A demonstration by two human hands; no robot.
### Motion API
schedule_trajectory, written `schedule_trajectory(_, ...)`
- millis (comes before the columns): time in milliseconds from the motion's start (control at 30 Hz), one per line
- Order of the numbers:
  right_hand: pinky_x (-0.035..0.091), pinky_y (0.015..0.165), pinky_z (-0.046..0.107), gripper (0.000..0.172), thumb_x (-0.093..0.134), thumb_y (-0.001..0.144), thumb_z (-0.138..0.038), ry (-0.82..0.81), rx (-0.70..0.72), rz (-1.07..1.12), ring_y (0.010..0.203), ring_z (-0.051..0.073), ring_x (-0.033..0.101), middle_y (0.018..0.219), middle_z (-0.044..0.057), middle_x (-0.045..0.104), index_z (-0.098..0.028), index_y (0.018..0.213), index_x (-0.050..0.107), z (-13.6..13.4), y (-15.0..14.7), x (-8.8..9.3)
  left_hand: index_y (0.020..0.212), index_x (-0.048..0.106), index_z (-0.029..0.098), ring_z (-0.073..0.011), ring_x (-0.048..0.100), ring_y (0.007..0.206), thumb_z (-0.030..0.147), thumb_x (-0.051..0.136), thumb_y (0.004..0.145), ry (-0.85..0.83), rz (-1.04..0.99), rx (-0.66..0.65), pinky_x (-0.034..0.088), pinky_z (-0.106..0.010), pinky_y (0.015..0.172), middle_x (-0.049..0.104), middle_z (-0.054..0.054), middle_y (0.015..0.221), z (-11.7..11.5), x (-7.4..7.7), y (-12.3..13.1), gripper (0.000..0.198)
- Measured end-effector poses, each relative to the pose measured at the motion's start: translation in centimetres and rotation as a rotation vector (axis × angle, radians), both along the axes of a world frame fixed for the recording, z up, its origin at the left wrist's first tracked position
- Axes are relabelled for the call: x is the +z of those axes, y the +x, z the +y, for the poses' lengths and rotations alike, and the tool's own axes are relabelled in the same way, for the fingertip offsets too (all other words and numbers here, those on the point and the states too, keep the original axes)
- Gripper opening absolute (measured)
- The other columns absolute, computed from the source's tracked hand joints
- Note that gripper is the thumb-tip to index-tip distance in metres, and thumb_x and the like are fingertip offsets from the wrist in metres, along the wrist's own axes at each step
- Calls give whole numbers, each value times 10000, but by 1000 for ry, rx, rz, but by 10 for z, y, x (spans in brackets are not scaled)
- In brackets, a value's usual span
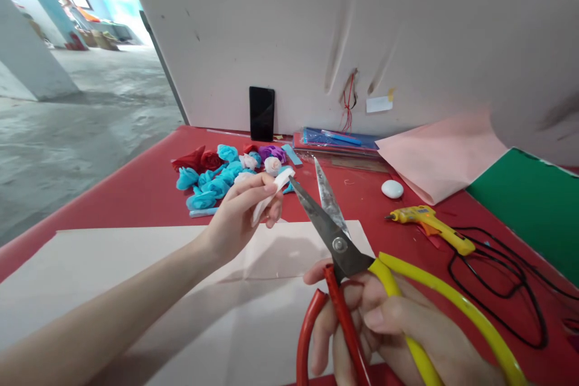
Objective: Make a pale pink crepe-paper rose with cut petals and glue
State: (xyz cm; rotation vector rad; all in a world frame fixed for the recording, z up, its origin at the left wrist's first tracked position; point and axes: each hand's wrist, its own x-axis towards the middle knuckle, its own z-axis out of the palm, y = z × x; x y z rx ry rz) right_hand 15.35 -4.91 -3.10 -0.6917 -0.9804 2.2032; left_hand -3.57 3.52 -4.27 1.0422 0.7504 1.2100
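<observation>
A narrow folded white paper strip (pixel 266 200) is pinched between the thumb and fingers of my left hand (pixel 246 205), held above the large pale sheet (pixel 181 289). My right hand (pixel 389 325) grips big scissors (pixel 339 245) by their handles, one red and one yellow. The blades are spread, and the tip of the left blade is close to the upper end of the strip; whether they touch I cannot tell. Behind my left hand lies a pile of crepe paper flowers (pixel 219 184) in blue, red, white and purple.
A yellow glue gun (pixel 432 226) with a black cord (pixel 511 277) lies on the red tabletop (pixel 136 181) at right, near a white egg-shaped object (pixel 392 189). Farther back are a black phone (pixel 262 113), plastic-wrapped packs (pixel 335 140), pink paper (pixel 443 151) and a green sheet (pixel 529 211).
</observation>
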Motion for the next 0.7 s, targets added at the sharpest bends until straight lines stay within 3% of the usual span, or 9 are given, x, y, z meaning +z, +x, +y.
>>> schedule_trajectory(267, 404, 445, 229, 264, 409, 814, -233, 62, 56, 16, 444, 149, 595, 775, 103, 686, -175, 1056, 498, 4, 3, -2, 534, 575, 214, -104, 392, 412, 232, 604, 703, 37, 21, -59, 314, -265, 451, 490, 36, 447, -6, -2, 2, 172)
schedule_trajectory(500, 431, 475, 226, 292, 474, 860, -362, 48, 33, 2, 530, 165, 621, 753, 111, 671, -132, 1038, 509, 6, 0, -5, 543, 567, 200, -100, 434, 421, 221, 581, 728, 48, 55, -113, 344, -271, 495, 534, 30, 478, -8, -7, 1, 186)
schedule_trajectory(700, 369, 366, 179, 352, 490, 848, -474, -22, -72, -68, 330, 103, 506, 527, 1, 613, -184, 1044, 528, -3, -4, -7, 543, 573, 202, -104, 429, 421, 238, 603, 712, 51, 67, -107, 347, -274, 482, 533, 25, 472, -7, -7, 2, 175)
